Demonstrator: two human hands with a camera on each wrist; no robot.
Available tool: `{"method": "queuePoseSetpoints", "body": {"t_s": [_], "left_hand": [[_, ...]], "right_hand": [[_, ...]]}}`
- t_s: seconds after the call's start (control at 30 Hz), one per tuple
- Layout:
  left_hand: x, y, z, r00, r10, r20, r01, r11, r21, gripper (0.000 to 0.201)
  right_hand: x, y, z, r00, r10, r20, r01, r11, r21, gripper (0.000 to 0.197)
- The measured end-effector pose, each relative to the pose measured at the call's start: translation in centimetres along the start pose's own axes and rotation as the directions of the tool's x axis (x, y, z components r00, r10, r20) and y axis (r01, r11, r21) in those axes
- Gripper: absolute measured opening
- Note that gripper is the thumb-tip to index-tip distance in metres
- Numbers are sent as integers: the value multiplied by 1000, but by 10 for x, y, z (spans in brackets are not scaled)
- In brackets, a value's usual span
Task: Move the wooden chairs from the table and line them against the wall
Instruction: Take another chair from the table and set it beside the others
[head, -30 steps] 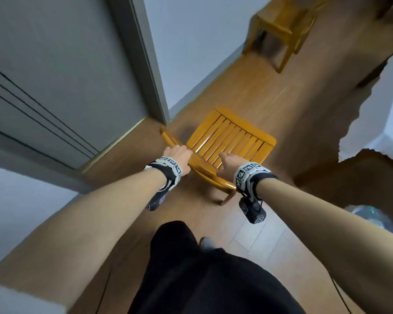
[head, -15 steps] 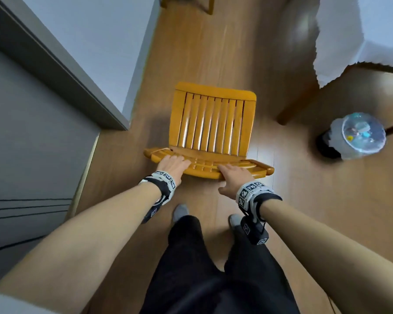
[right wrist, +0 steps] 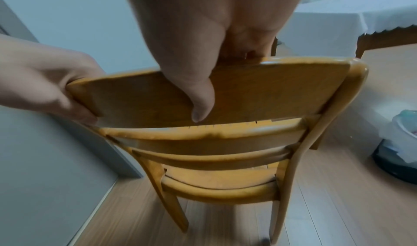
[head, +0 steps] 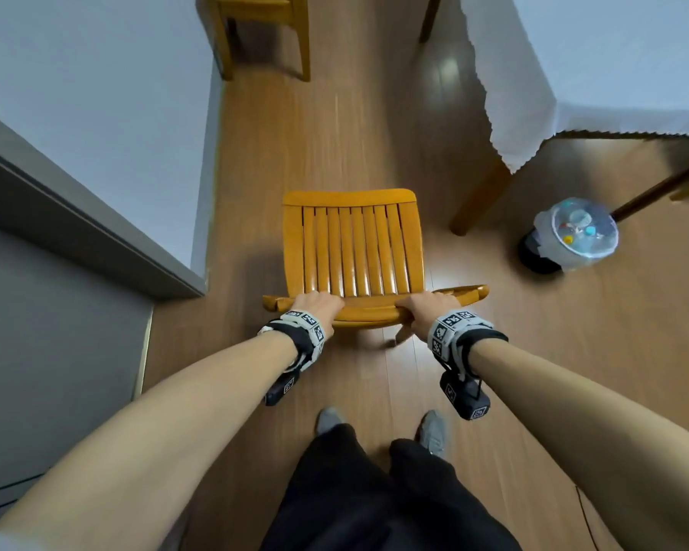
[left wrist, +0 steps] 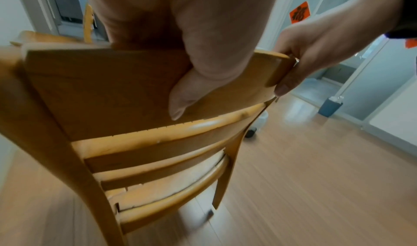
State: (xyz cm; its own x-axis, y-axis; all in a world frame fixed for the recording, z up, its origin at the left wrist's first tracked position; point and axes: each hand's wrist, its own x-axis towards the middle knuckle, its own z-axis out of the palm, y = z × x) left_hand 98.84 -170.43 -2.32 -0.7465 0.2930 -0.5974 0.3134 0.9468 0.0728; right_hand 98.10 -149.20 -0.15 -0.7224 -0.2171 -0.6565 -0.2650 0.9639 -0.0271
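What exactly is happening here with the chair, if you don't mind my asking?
A person is gripping the top rail of an orange-brown slatted wooden chair with both hands, left hand and right hand, thumbs behind the rail. The chair is on the wood floor between the pale wall and the white-clothed table. A second wooden chair already stands by the wall ahead.
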Motion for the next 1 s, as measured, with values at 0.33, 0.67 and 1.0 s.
{"method": "queuePoseSetpoints", "body": {"t_s": [0.33, 0.67, 1.0], "left_hand": [[53, -43, -106, 999, 10, -46, -8, 999, 37, 28], [150, -55, -172, 1000, -15, 5, 14, 999, 33, 16], [261, -129, -298, 976, -215, -32, 211, 972, -101, 37]], "right_hand": [[64, 25, -99, 995, 15, -102, -13, 1000, 17, 16], [165, 79, -169, 999, -18, -27, 18, 999, -29, 17], [305, 112, -326, 976, -195, -99, 187, 978, -89, 6]]}}
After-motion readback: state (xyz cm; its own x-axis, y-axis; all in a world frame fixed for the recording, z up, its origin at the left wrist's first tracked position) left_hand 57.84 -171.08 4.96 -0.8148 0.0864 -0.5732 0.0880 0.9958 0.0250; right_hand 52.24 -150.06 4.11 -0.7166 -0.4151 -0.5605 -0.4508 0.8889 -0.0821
